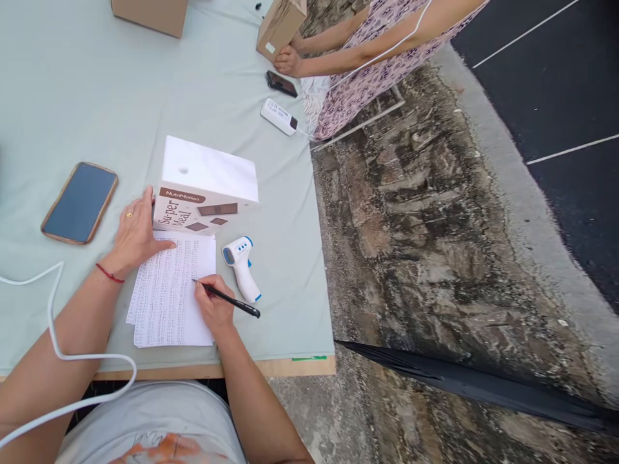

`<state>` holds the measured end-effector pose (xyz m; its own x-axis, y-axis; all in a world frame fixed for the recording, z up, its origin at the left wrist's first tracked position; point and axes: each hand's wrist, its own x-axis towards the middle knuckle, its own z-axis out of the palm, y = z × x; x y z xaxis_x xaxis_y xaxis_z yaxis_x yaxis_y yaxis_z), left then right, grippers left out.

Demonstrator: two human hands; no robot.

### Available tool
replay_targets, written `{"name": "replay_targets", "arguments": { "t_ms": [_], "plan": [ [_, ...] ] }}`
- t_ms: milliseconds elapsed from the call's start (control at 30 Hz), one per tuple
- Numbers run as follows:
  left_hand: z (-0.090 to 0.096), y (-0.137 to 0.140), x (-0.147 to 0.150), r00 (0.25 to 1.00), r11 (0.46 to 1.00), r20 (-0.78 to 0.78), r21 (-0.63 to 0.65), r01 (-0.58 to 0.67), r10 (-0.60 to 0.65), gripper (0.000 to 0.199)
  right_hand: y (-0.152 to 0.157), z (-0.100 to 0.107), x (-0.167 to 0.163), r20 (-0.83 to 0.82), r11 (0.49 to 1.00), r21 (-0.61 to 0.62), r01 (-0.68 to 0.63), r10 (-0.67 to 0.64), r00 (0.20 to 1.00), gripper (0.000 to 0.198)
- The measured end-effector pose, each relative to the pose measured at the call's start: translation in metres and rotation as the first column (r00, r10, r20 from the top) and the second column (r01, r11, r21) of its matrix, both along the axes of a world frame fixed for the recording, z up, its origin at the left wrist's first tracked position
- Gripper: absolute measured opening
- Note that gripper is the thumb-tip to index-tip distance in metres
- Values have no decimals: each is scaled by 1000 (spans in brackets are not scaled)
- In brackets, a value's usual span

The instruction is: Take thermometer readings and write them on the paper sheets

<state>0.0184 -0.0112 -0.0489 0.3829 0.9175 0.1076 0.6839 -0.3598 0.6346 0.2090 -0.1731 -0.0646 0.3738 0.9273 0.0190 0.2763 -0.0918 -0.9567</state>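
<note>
A black pen [232, 299] slants through my right hand [216, 305], which is closed round it with the tip at written sheets of paper [174, 296]. Rows of small handwriting fill the left part of the top sheet. My left hand [138, 230] lies open, its thumb stretched over the paper's top edge and its fingers along the left side of a white and brown box [207, 171]. That box, marked "Super Meal", stands just beyond the sheets. To the right of the paper rests a white and blue handheld thermometer [242, 267].
A smartphone [80, 202] lies at left. A white cable [55, 322] crosses my left arm. Farther off are a white power bank [279, 116], a dark phone [282, 84] and a cardboard box [149, 14]. Another person's hands [289, 59] hold a second cardboard box [280, 26].
</note>
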Motion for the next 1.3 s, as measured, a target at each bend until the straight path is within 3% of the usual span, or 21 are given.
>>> {"name": "replay_targets", "arguments": {
  "t_ms": [1300],
  "plan": [
    [8,-2,2,1000,1000,-25,-17,-15,14,121,0,-7,-1,64,1000,24,12,-13,998,13]
  ]
}}
